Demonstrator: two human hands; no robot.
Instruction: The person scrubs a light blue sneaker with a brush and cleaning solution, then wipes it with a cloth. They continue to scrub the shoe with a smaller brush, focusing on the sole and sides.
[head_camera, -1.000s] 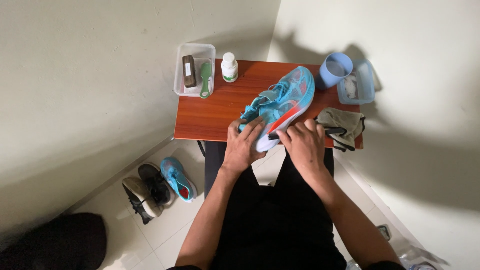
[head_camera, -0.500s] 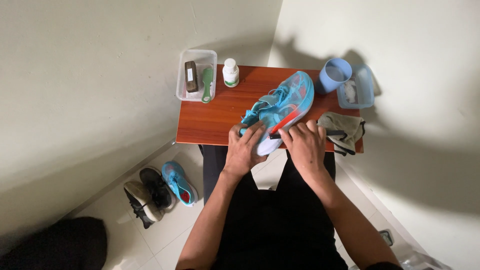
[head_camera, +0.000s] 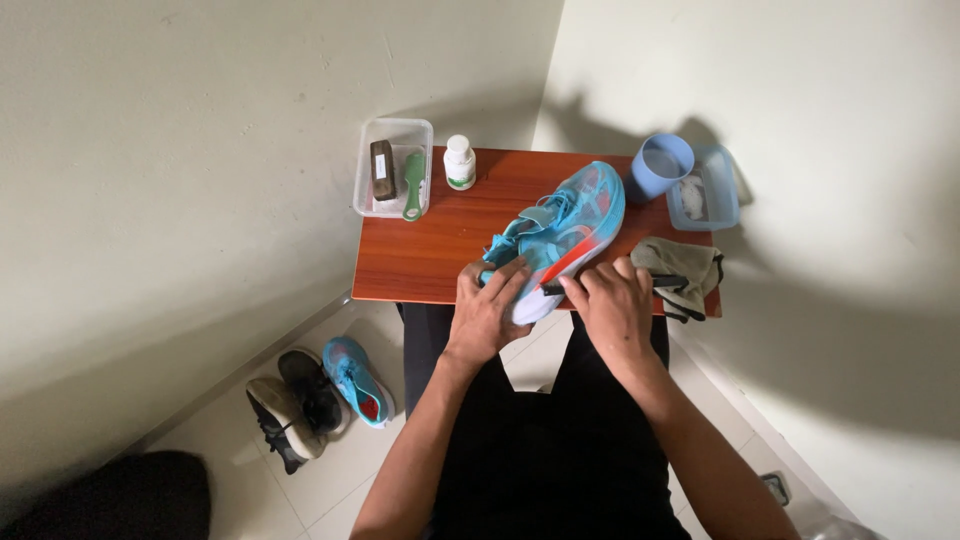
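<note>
A light blue running shoe (head_camera: 565, 225) with an orange-red side mark lies on a small reddish wooden table (head_camera: 430, 255), toe pointing away from me. My left hand (head_camera: 487, 310) grips its heel end at the table's near edge. My right hand (head_camera: 615, 305) rests beside the heel and holds a thin dark stick-like object against the shoe's side; what it is I cannot tell.
On the table: a clear tray (head_camera: 393, 165) with a brown block and green brush, a white bottle (head_camera: 459, 162), a blue cup (head_camera: 661, 166), a clear blue box (head_camera: 706, 190), a grey-green cloth (head_camera: 680, 272). Shoes (head_camera: 320, 395) lie on the floor at left.
Both hands stay at the shoe's heel with small finger shifts. The view has moved slightly; the shoe keeps its place.
</note>
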